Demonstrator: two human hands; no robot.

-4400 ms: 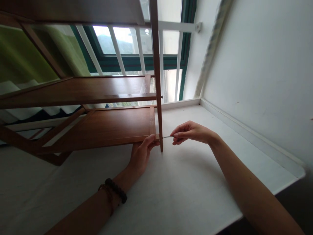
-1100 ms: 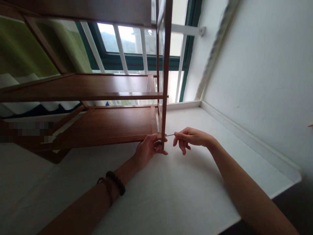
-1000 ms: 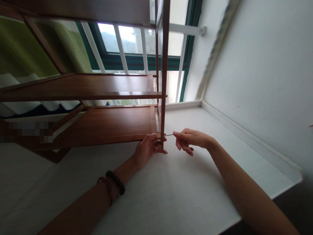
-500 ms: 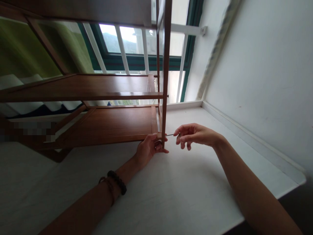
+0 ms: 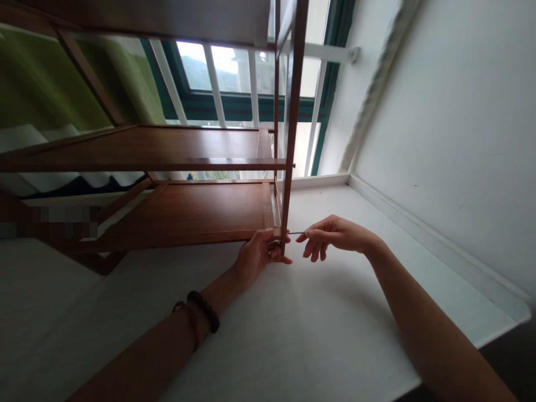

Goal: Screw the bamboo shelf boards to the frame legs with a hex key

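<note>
We note the thin rod nearly level, its long axis running from our right hand, thumb and finger pinched on its outer end, leftward to the front post of the wooden rack; our left hand, clamped on the lower shelf's corner, is also near. Below lies a white tabletop; window behind, wall at right.

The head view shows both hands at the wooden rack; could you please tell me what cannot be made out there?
Head view:
Thin rod: gripped end, hidden by the right hand; other tip, too small.
Wooden rack: top, cut off by the upper edge.
Pixelated patch: hides what lies behind.
</note>
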